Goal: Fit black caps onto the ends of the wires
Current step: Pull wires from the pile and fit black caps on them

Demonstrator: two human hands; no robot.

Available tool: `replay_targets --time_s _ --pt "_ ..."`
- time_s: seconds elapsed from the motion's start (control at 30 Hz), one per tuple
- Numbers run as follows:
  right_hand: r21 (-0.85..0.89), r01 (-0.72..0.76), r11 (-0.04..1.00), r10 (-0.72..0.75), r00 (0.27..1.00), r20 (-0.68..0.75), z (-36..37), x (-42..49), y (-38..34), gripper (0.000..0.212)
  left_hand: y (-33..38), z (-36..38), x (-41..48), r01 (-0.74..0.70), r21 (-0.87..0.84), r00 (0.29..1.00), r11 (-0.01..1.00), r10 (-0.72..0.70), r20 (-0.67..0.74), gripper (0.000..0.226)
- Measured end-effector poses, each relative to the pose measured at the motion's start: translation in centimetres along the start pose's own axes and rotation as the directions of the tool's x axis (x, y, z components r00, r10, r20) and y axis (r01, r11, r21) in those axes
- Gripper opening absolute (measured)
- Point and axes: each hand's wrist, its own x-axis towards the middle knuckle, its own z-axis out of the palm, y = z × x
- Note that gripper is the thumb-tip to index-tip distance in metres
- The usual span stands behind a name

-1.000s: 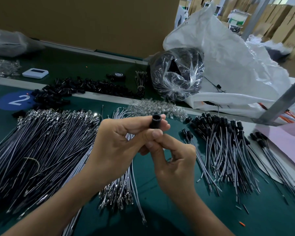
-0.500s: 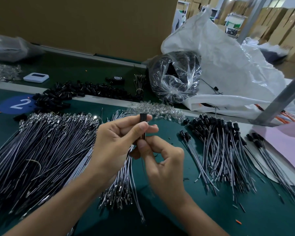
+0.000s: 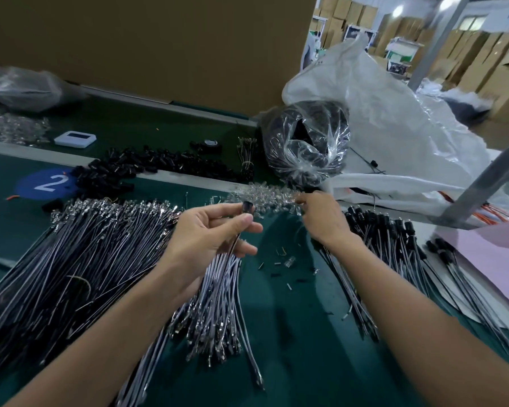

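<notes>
Left hand [image 3: 212,230] pinches a capped wire [image 3: 247,207]; right hand [image 3: 321,218] at one o'clock, grip unclear. Finished pile [image 3: 394,245] at three, bigger bare heap [image 3: 86,259] waiting at nine.

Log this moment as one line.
left hand pinches thin grey wire with small black plastic cap | right hand at clear plastic pieces

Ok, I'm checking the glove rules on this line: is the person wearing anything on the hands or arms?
No. The left hand and the right hand are bare: no gloves, finger cots, rings or watch show. The left forearm and right forearm are uncovered to the picture's edge, with no sleeve or wristband in view.
</notes>
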Motion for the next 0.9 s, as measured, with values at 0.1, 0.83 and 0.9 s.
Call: replay_targets --time_s 0.1,0.83,0.9 --pt "-0.026 0.006 1.000 -0.006 1.000 -0.006 0.8 0.5 0.6 0.021 -0.4 0.5 -0.2 0.012 0.049 1.000 0.999 -0.013 0.027 0.035" --pt "0.837 0.189 0.513 -0.075 0.982 -0.176 -3.1 -8.5 -5.0 0.014 -1.5 0.9 0.1 -0.187 0.296 0.979 0.937 0.154 0.130 0.028" --pt "0.831 0.180 0.527 -0.062 0.983 -0.173 -2.9 -8.8 -5.0 0.014 -1.7 0.9 0.1 -0.213 0.325 0.975 0.921 0.180 0.129 0.029"
